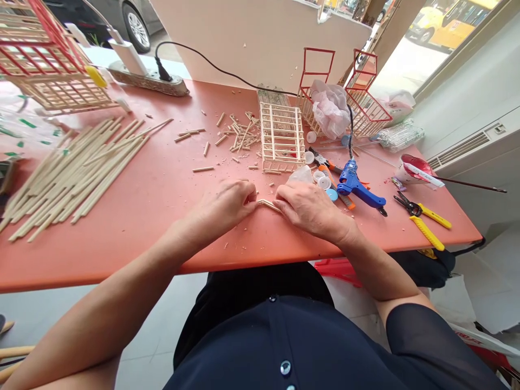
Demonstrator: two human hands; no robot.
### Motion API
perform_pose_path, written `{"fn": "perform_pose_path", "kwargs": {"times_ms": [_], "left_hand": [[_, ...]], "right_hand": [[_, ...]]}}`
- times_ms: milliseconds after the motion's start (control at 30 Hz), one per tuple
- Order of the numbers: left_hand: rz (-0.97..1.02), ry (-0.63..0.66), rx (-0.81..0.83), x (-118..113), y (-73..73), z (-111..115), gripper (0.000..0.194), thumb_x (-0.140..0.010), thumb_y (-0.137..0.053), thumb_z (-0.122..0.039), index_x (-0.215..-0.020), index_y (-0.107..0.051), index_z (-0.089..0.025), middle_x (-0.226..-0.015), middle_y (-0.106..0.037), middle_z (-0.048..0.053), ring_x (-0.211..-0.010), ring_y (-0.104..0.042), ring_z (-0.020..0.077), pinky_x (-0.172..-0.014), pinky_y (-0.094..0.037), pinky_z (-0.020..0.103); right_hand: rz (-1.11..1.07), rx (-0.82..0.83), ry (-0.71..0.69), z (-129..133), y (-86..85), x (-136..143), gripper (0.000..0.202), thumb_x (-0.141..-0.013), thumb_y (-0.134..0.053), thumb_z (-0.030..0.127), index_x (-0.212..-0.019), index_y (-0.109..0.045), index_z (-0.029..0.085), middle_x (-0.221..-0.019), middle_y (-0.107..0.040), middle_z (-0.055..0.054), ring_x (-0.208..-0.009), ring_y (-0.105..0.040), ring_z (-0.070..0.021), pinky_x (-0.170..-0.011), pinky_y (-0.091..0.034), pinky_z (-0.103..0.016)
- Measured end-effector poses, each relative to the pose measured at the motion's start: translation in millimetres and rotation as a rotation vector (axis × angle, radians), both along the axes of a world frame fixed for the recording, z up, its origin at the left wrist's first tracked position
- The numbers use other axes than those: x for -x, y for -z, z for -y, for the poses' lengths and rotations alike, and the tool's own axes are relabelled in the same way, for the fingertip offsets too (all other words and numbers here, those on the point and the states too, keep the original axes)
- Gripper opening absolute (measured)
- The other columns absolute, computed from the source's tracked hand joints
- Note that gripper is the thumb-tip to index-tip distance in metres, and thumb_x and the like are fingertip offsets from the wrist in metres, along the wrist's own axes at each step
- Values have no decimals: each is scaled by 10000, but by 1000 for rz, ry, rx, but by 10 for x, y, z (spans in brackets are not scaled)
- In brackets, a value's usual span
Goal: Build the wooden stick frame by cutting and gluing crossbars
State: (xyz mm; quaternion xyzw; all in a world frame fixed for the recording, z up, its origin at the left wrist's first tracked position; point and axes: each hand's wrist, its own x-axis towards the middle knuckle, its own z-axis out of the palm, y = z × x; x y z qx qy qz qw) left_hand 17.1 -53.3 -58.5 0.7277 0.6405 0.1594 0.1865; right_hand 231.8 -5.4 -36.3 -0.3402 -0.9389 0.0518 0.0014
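Observation:
Both my hands are close together above the front part of the orange table. My left hand (233,201) is closed in a pinch on the left end of a thin wooden stick. The stick (268,204) looks bent or cracked between the hands. Its right end is pinched by my right hand (304,208), whose fingers are curled. Behind them stands a small cage-like frame (282,135) of pale sticks. Short cut stick pieces (244,132) are scattered left of the frame.
Long sticks (81,173) lie at the left. A stick structure (60,65) and power strip (150,78) stand at the back left. A blue glue gun (359,187), yellow-handled pliers (424,216), bottle caps (324,182) and a cup (410,169) are at the right.

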Motion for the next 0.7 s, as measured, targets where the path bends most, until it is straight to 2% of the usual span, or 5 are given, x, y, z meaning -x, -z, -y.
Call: {"fn": "perform_pose_path", "kwargs": {"times_ms": [133,400,533,700], "left_hand": [[11,-18,-16,-3,-17,0,176,-923,-642,-262,-757,-607,-217,-812,-683,47,-748,-589,218,-712,-387,347],[-15,-58,-19,-26,-84,-12,135,-912,-612,-254,-785,-624,-212,-883,-731,64,-810,-643,236,-740,-419,351],[-69,-67,-21,-43,-95,1,139,-931,-603,-266,-808,-638,-210,-915,-754,78,-824,-657,246,-731,-417,354],[-74,-80,-78,-47,-64,-4,150,-928,-605,-276,-823,-686,-208,-924,-782,76,-837,-688,245,-740,-429,347]], "right_hand": [[22,-47,-26,27,11,18,329,-1140,-537,418,-1039,-711,157,-1008,-742,-126,-905,-600,-252,-788,-314,-365],[89,-9,71,51,-33,103,238,-1127,-548,269,-1036,-727,141,-992,-771,-145,-849,-582,-240,-741,-274,-360],[22,-1,68,57,-27,103,297,-1151,-490,244,-1047,-744,129,-993,-763,-135,-860,-585,-220,-750,-291,-342],[-90,13,50,21,6,56,303,-1143,-509,219,-1078,-791,132,-993,-743,-117,-896,-597,-208,-784,-343,-323]]}}
